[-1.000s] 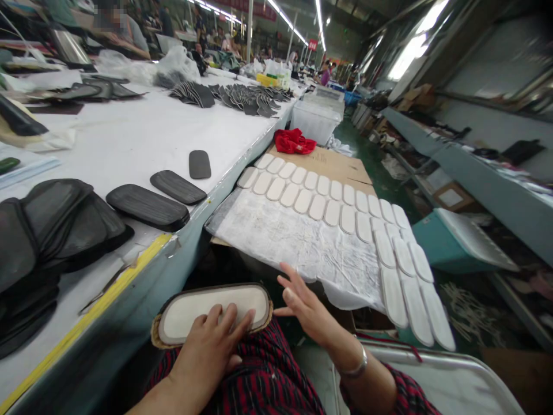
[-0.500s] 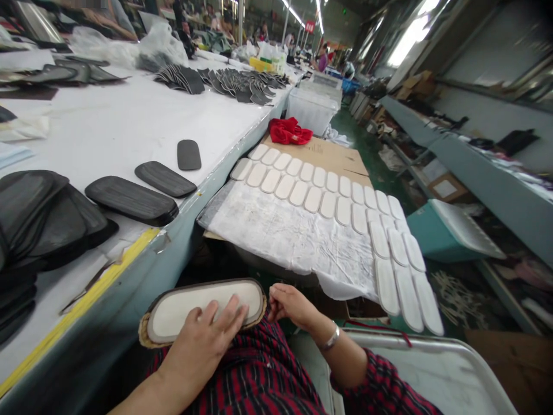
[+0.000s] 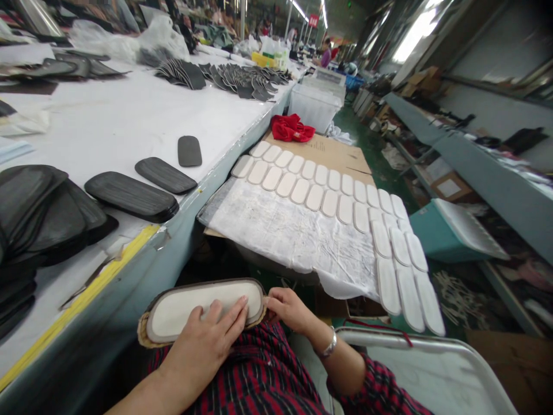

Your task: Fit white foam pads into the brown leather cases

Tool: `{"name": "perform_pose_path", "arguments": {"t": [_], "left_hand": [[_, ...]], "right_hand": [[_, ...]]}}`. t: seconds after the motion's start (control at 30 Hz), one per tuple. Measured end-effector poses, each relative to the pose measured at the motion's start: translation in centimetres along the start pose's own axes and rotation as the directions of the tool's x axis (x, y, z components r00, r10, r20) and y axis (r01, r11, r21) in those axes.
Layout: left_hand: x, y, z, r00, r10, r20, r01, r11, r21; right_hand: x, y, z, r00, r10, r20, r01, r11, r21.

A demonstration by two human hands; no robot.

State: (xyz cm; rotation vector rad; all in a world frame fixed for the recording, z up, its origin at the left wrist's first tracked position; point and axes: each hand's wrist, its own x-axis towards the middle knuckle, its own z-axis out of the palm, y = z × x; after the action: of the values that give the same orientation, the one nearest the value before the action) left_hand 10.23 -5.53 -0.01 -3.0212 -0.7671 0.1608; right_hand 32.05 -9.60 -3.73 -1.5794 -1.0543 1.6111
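Observation:
A long oval pad (image 3: 173, 316) with a cream centre, a grey-brown rim and a rough tan edge underneath lies over my lap. My left hand (image 3: 211, 337) rests on its cream face, fingers spread and pressing lightly, palm down. At the pad's right end is my right hand (image 3: 285, 308), its thumb and fingers pinched together against the rim; what is between the fingertips is too small to make out. A silvery bracelet (image 3: 330, 342) circles the right wrist.
Rows of cream oval pads (image 3: 330, 200) lie on a white-covered board (image 3: 276, 230) ahead. Black oval pieces (image 3: 129, 195) are on the white table (image 3: 99, 121) at left. A red cloth (image 3: 292, 128) sits on cardboard. A metal-rimmed tray (image 3: 453, 369) is at lower right.
My right hand has shifted slightly left, and its fingertips now meet the pad's right end. The fingers of my left hand have drawn somewhat closer together on the pad.

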Motion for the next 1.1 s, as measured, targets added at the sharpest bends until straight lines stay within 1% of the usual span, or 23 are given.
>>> {"name": "perform_pose_path", "arguments": {"t": [0.07,0.2,0.27,0.33,0.4,0.43,0.5,0.6,0.77,0.93,1.1], "left_hand": [[0.0,0.1,0.0,1.000,-0.010,-0.002,0.010,1.000,-0.001],[0.0,0.3,0.0,0.999,-0.025,0.022,0.025,1.000,-0.016],[-0.1,0.4,-0.1,0.999,-0.033,0.032,0.034,0.999,-0.021],[-0.1,0.5,-0.1,0.998,-0.044,0.037,0.045,0.999,-0.014],[0.0,0.6,-0.3,0.998,-0.047,0.041,0.047,0.999,-0.007],[0.0,0.6,-0.3,0.998,-0.045,0.042,0.045,0.999,-0.006],[0.0,0.7,-0.4,0.998,-0.041,0.040,0.041,0.999,-0.008],[0.1,0.8,-0.4,0.998,-0.051,0.021,0.051,0.999,-0.012],[0.0,0.8,0.0,0.996,-0.082,-0.032,0.081,0.996,-0.027],[-0.2,0.9,0.1,0.994,-0.102,-0.049,0.100,0.995,-0.030],[-0.2,1.0,0.1,0.996,-0.088,-0.012,0.087,0.996,-0.036]], "right_hand": [[0.2,0.0,-0.3,0.999,-0.032,-0.007,0.032,0.996,-0.079],[0.6,0.0,-1.0,0.992,-0.107,-0.063,0.101,0.991,-0.093],[0.4,-0.5,-1.2,0.988,-0.125,-0.089,0.110,0.981,-0.161],[0.1,-1.2,-1.1,0.980,-0.172,-0.103,0.128,0.933,-0.338],[-0.2,-1.8,-0.9,0.970,-0.223,-0.093,0.146,0.848,-0.509],[-0.2,-2.0,-0.8,0.968,-0.236,-0.087,0.150,0.818,-0.555],[-0.2,-2.1,-0.6,0.968,-0.235,-0.086,0.144,0.805,-0.576],[0.0,-1.8,-0.5,0.977,-0.191,-0.098,0.115,0.851,-0.513],[0.5,-0.9,-0.6,0.986,-0.139,-0.088,0.106,0.945,-0.308],[0.7,-0.2,-0.5,0.993,-0.104,-0.051,0.092,0.976,-0.195],[0.4,-0.4,-0.4,0.998,-0.060,-0.008,0.060,0.998,-0.032]]}}
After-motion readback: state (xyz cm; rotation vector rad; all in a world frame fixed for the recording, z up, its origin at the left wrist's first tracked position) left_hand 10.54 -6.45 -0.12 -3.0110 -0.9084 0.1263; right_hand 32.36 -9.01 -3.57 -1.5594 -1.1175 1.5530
